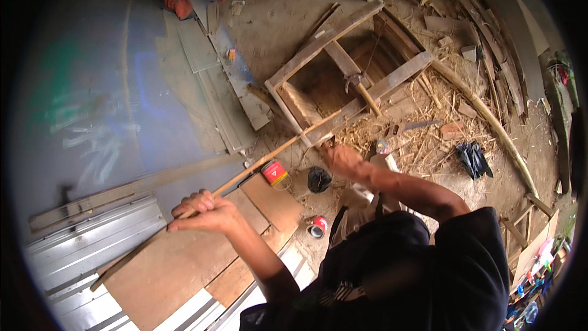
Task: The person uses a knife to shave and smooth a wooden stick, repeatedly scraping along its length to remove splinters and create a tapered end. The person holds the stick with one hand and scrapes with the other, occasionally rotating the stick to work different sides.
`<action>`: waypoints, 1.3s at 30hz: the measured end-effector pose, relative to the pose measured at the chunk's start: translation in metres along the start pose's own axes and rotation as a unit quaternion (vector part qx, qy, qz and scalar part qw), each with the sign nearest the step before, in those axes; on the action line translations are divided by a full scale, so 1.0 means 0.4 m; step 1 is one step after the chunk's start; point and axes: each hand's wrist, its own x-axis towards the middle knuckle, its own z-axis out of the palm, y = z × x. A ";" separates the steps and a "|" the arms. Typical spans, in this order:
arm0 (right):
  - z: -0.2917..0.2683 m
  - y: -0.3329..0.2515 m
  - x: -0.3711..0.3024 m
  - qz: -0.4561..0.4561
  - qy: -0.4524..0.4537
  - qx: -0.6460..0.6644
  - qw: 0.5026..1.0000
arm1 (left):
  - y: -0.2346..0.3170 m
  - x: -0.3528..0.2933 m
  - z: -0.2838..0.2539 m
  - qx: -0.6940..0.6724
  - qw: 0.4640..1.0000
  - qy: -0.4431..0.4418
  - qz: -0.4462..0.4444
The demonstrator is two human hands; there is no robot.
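Far left: a large blue-grey sheet with green, blue and white smears. Below it, ribbed metal sheeting, partly under a brown board.

Left hand over the board, palm side partly showing; fingers curled and narrow, holding a thin wooden strip. Strip slants up rightward from this hand, its far end over the near corner of a wooden frame. Beyond the hand, lower left, a darker length runs on nearly the same line; cannot tell if it is the same piece.

Right of the strip's middle, a red tin. Nearer the body, a second red can, on its own; close by, a round black container.

Right hand just beside the frame's near corner, back of hand up, fingers bent in. Cannot tell what they grip; a small dark thing shows at the fingertips.

Hammer on the frame, handle across the near rail. Further right: shavings, a brick, a black plastic bag, a long pole.
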 end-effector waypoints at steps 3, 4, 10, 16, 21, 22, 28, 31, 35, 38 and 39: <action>0.024 0.001 0.006 0.007 -0.020 0.408 0.913 | -0.008 -0.003 0.014 0.036 0.999 0.029 -0.009; 0.026 0.000 0.008 0.018 -0.042 0.313 0.949 | -0.015 -0.001 0.021 0.038 0.999 0.029 -0.001; 0.075 0.016 0.006 -0.034 -0.013 0.114 0.993 | -0.031 0.026 0.033 0.038 0.997 0.072 -0.001; 0.210 0.061 -0.015 -0.062 -0.163 -0.098 0.980 | -0.044 0.051 0.015 0.040 0.995 0.087 -0.011; 0.333 0.090 -0.064 0.009 0.090 0.171 0.981 | -0.051 0.054 0.040 0.056 0.994 0.087 0.025; 0.366 0.095 -0.070 0.041 0.002 0.117 0.992 | -0.052 0.051 0.046 0.043 0.995 0.091 -0.001; 0.531 0.104 -0.096 0.093 -0.186 0.306 0.929 | -0.048 0.069 0.071 0.100 0.993 0.049 0.027; 0.575 0.112 -0.077 0.196 -0.230 0.344 0.889 | -0.054 0.079 0.070 0.099 0.993 0.051 0.028; 0.615 0.105 -0.088 0.301 -0.247 0.405 0.827 | -0.059 0.087 0.074 0.111 0.993 0.038 0.028; 0.670 0.101 -0.118 0.295 -0.206 0.351 0.864 | -0.064 0.093 0.083 0.101 0.993 0.031 0.047; 0.689 0.097 -0.135 0.266 -0.195 0.303 0.894 | -0.066 0.095 0.085 0.101 0.993 0.022 0.055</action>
